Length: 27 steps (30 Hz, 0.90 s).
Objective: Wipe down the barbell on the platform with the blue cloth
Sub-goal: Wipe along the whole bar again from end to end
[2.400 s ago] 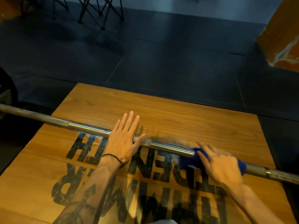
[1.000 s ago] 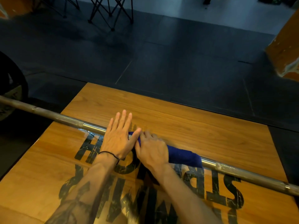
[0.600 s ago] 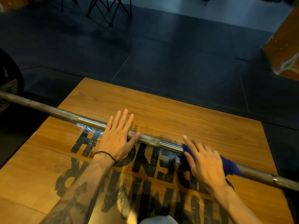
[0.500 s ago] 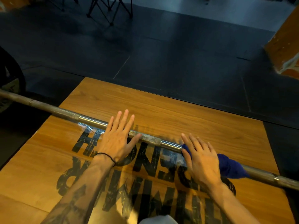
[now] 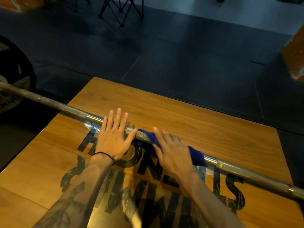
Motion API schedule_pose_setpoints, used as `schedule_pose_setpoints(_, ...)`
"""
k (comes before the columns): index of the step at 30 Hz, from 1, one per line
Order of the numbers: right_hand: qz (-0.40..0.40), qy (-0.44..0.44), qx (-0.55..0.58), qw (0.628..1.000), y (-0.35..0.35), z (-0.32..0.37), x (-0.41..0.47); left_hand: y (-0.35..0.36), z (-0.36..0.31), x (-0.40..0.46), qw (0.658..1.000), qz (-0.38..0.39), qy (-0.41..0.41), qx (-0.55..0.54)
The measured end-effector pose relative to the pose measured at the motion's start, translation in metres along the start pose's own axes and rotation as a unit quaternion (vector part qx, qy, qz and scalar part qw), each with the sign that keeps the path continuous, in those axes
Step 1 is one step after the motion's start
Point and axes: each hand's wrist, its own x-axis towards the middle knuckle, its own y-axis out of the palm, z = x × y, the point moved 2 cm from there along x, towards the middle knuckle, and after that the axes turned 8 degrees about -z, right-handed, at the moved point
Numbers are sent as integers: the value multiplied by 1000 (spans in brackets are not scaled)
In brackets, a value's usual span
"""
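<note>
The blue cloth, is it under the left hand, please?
No, the blue cloth lies under the right hand on the barbell.

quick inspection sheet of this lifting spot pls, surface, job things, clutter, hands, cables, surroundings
surface: wooden platform with large black lettering, worn in places, bordered by dark floor mats.
job's things: barbell lies across the platform, dull patches on its shaft; blue cloth is draped over the bar.
clutter: nothing seen on the platform.
grippers: left hand lies flat with straight fingers on the bar; right hand presses the cloth on the bar, blurred.
cables: nothing seen.
surroundings: black weight plate at the bar's left end; folding chair legs at the far edge; orange wall corner on the right.
</note>
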Motion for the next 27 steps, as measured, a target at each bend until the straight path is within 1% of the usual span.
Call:
schedule_pose_setpoints(2, -4, 28, -20, 999, -7, -37, -30, 2, -10, -1, 1000, 0, 26, -7)
schedule_pose_setpoints(4, 1, 35, -59, 998, -18, -66, -59, 5, -16, -2, 999, 5, 44, 0)
schedule_pose_setpoints(7, 0, 31, -98, 995, -22, -80, -76, 6, -15, -2, 998, 8, 55, -1)
schedule_pose_setpoints(10, -21, 40, -60, 997, -11, -62, -55, 2, -6, 4, 997, 15, 75, 1)
schedule_pose_setpoints(14, -16, -11, -39, 999, 13, 13, 12, -4, 10, 11, 993, 19, 115, 11)
schedule_pose_setpoints(17, -23, 10, -25, 999, 19, 56, 53, -6, 26, 19, 989, 24, 148, 14)
schedule_pose_setpoints(22, 6, 6, -19, 1000, 17, 53, 46, -11, 65, 46, 983, 47, 179, 5)
schedule_pose_setpoints(25, -6, 18, -31, 999, 21, 51, 46, -16, 93, 75, 982, 77, 172, -25)
schedule_pose_setpoints(27, -21, 17, -32, 999, 26, 51, 49, -19, 110, 90, 978, 89, 184, -33)
